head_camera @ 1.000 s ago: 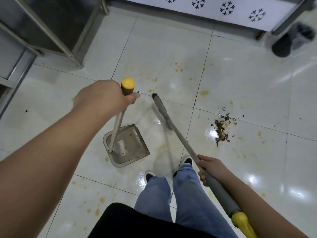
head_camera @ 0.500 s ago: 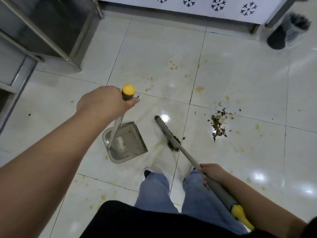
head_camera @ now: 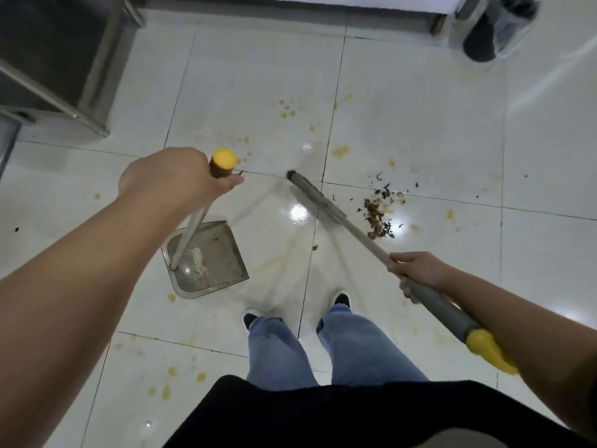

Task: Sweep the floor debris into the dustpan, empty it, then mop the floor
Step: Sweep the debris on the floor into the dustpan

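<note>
My left hand (head_camera: 174,179) grips the yellow-capped upright handle (head_camera: 223,161) of a grey dustpan (head_camera: 210,257) that rests on the white tiled floor, with a pale clump lying in it. My right hand (head_camera: 418,273) holds the grey shaft of a broom whose yellow end (head_camera: 491,350) points back toward me. The broom head (head_camera: 316,197) lies on the floor just left of a small pile of dark debris (head_camera: 378,215). The dustpan's open edge faces right, toward the broom.
Yellow stains (head_camera: 287,109) dot the tiles ahead and near my feet (head_camera: 342,300). A steel cabinet (head_camera: 61,59) stands at the far left. A dark bin (head_camera: 494,27) sits at the far right beside a table leg (head_camera: 437,24).
The broom head has swung forward and right, from near the dustpan back to the left side of the debris pile. The dustpan stays in place.
</note>
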The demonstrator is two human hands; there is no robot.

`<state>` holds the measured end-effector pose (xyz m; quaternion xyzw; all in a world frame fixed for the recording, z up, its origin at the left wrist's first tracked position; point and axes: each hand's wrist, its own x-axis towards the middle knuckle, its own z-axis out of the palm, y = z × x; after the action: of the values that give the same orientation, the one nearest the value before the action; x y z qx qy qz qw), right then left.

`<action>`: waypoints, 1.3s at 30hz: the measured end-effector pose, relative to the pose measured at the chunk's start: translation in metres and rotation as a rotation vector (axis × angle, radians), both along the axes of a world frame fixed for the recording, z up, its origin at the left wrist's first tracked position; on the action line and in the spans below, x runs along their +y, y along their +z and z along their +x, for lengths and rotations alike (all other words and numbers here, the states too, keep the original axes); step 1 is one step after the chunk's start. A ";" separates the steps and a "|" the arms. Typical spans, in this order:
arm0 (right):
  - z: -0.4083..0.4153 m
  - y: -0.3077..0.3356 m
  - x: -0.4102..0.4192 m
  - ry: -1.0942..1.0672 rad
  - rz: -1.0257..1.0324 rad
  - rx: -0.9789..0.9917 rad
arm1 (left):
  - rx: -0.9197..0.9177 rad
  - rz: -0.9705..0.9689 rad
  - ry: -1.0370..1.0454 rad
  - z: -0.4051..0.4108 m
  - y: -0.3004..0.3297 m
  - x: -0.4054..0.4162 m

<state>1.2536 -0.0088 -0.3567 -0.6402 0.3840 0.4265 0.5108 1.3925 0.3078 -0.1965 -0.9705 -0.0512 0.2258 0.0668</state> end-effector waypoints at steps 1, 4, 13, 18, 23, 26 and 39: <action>-0.010 0.001 0.000 -0.041 0.056 0.029 | -0.001 -0.007 -0.003 0.001 0.000 -0.003; -0.034 -0.002 0.012 -0.163 0.190 0.089 | -0.005 -0.011 -0.007 0.001 -0.001 -0.010; -0.044 -0.028 0.042 0.012 0.092 0.033 | 0.003 0.029 -0.031 -0.014 -0.004 -0.026; -0.038 -0.037 0.021 -0.116 -0.013 -0.008 | -0.002 0.038 -0.049 -0.020 -0.003 -0.023; -0.028 -0.033 0.005 -0.268 0.076 -0.032 | -0.013 0.035 -0.070 -0.020 -0.006 -0.022; -0.035 -0.021 0.003 -0.309 0.129 -0.012 | -0.017 0.040 -0.078 -0.016 -0.006 -0.023; -0.104 -0.020 0.024 0.213 0.003 0.025 | -0.007 0.068 -0.123 -0.025 -0.006 -0.030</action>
<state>1.1495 0.0154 -0.3771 -0.6714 0.3193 0.4868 0.4586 1.3679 0.2777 -0.2027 -0.9698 0.0005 0.2160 0.1130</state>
